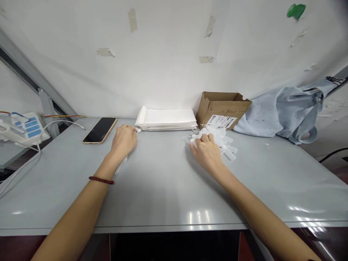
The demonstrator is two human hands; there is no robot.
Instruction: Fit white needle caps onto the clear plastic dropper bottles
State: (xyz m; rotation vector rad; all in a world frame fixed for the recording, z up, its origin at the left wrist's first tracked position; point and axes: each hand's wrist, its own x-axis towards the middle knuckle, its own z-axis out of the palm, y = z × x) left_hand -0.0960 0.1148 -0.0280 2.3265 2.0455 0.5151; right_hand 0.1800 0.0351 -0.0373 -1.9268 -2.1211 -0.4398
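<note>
My left hand (124,139) has its fingers curled on the table, left of a stack of white envelopes (168,119). A small white piece pokes out past its fingertips, and a clear strip (121,165) shows under the wrist. My right hand (208,150) is bent over a loose pile of white translucent tags (230,150) with thin strings, its fingertips closed on the pile's near left part. Which tag the fingers grip is hidden. The pile lies in front of an open cardboard box (224,108).
A phone (100,130) lies left of my left hand. Farther left are a power strip (31,128) and a white cable (38,152). Light blue cloth (277,112) rests at the right back, against the white wall (163,54). The grey table (163,188) ends at a front edge.
</note>
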